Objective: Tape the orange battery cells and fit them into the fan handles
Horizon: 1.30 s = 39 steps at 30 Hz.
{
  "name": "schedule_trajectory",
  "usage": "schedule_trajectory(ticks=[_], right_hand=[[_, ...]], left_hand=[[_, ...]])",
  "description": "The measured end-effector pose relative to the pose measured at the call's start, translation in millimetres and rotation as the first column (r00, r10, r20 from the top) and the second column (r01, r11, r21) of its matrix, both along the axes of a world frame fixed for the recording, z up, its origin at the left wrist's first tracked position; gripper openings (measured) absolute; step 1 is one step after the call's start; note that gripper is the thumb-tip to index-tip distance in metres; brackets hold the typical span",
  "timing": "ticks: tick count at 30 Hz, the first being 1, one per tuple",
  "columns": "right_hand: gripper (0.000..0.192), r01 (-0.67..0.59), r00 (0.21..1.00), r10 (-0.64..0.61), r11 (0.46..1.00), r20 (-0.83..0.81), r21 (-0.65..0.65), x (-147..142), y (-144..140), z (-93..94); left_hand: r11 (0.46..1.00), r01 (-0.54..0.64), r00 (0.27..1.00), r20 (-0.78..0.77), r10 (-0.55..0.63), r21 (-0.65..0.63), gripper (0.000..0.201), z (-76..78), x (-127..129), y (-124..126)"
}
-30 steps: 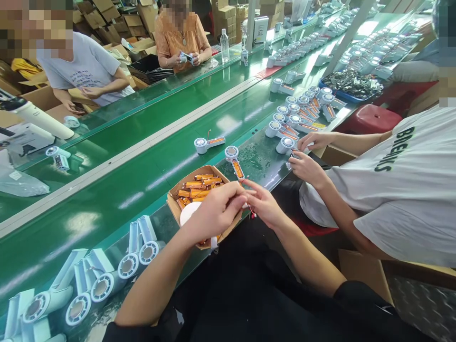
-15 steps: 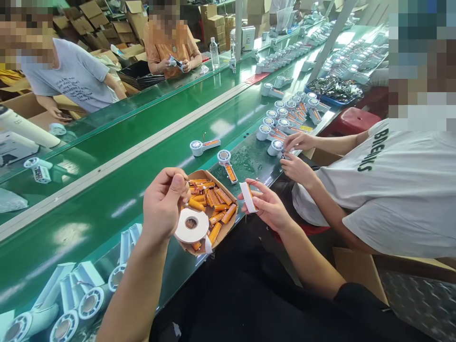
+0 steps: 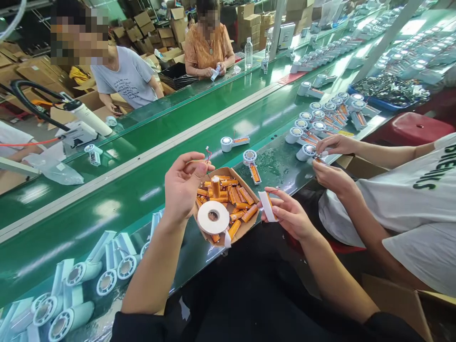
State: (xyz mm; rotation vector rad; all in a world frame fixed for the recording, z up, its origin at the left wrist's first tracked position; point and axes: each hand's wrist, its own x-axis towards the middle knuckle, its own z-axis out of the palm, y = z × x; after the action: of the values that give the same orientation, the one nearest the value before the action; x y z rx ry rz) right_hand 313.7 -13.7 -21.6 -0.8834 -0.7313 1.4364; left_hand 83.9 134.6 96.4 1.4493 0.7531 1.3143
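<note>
My left hand (image 3: 185, 186) pinches thin red and black wires with a small white connector (image 3: 207, 148). An orange cylindrical battery (image 3: 215, 188) hangs upright below the fingers, over the open cardboard box (image 3: 253, 222). My right hand (image 3: 292, 214) grips another orange battery with a strip of white tape (image 3: 267, 207) along its side, just right of the box. Inside the box lie several loose orange batteries (image 3: 235, 194). A roll of white tape (image 3: 221, 216) rests on them, its loose end hanging over the near edge.
Pale blue fan-like housings (image 3: 107, 282) lie at the lower left. Two housings holding batteries (image 3: 252, 166) sit beyond the box. On the right a co-worker's hands (image 3: 329, 156) handle another housing. A green conveyor (image 3: 153, 166) runs behind, with two people across it.
The view has shifted left, so things appear further right. My left hand has loosened its fist into a pinch, and the hanging battery has come upright. The right hand keeps its taped battery.
</note>
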Motion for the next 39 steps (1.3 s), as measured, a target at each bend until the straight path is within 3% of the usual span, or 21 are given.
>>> schedule_trajectory(ticks=[14,33,36,39], right_hand=[[0.058,-0.19,0.978,0.186,0.981,0.096,0.031,-1,-1,-9.6],[0.058,-0.189,0.977,0.185,0.982,0.11,0.022,-5,2,-12.2],[0.061,-0.174,0.979,0.172,0.985,0.106,0.013,-4,4,-9.8],[0.069,-0.202,0.969,0.206,0.979,0.135,-0.039,-6,-1,-12.6]], left_hand=[[0.999,-0.006,1.0,0.001,0.006,0.031,0.042,5.3,-9,4],[0.998,-0.012,1.0,0.003,0.012,0.06,0.037,14.1,-12,6],[0.997,-0.018,1.0,0.019,0.016,0.072,0.035,17.4,-15,1],[0.988,-0.063,0.998,-0.014,0.066,0.142,0.031,23.8,-36,-22]])
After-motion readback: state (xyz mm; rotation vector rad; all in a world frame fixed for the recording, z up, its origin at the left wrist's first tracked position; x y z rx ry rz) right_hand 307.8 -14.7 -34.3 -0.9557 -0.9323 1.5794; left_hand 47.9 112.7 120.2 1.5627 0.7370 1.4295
